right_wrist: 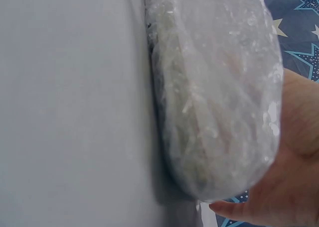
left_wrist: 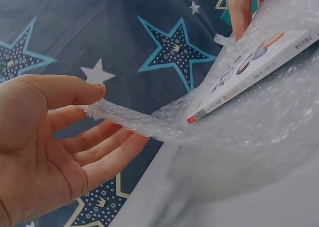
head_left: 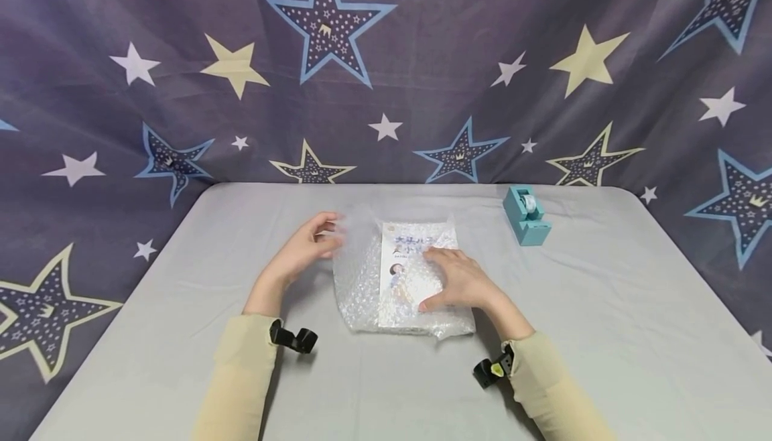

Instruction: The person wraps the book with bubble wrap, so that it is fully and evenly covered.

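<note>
Pinching bubble wrap point(head_left: 357, 287) with left hand point(head_left: 304, 246), right hand point(head_left: 463, 281) spread over the partly covered book point(head_left: 393, 310), teal tape dispenser point(head_left: 523, 218) at far right

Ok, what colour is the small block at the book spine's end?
Red; the block shows best in the left wrist view.

One book point(head_left: 399, 287)! One bubble wrap sheet point(head_left: 357, 287) against book. Two hands: left hand point(head_left: 304, 245) left of book, right hand point(head_left: 460, 279) over it. One tape dispenser point(head_left: 526, 221), one tape roll point(head_left: 529, 204), right beyond book. Two sleeves point(head_left: 238, 370), two wrist cameras point(head_left: 305, 340), nearside of book. One table point(head_left: 386, 394) beneath.
</note>
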The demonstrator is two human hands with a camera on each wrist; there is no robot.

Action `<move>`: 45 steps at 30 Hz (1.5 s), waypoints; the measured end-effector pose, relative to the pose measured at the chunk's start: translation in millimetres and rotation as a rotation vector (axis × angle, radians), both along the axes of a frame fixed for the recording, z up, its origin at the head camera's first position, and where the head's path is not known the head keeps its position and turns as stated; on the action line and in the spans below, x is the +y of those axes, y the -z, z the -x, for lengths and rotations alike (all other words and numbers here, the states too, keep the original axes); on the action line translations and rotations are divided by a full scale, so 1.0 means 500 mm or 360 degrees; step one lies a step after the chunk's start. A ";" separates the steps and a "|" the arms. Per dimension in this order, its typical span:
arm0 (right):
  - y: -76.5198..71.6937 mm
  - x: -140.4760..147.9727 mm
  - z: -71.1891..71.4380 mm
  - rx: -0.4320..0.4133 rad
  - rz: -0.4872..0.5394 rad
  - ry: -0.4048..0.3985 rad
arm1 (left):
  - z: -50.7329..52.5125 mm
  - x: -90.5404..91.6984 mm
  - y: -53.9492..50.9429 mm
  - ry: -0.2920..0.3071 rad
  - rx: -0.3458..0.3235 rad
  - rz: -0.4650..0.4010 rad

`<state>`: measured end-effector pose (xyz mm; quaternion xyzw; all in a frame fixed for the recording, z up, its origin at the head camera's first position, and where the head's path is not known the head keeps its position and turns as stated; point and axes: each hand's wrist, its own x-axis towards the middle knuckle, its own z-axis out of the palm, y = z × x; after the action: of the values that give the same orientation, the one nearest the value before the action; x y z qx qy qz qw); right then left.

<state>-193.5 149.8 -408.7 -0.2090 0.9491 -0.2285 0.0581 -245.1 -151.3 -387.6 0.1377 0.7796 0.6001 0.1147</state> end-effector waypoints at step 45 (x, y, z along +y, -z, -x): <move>0.005 -0.002 0.004 -0.0025 -0.0019 0.0006 | -0.016 0.144 -0.002 -0.0148 0.0047 -0.0293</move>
<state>-195.4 148.9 -411.2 -0.2050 0.9503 -0.2246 0.0663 -237.4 -79.5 -386.6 0.1203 0.7283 0.6717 0.0621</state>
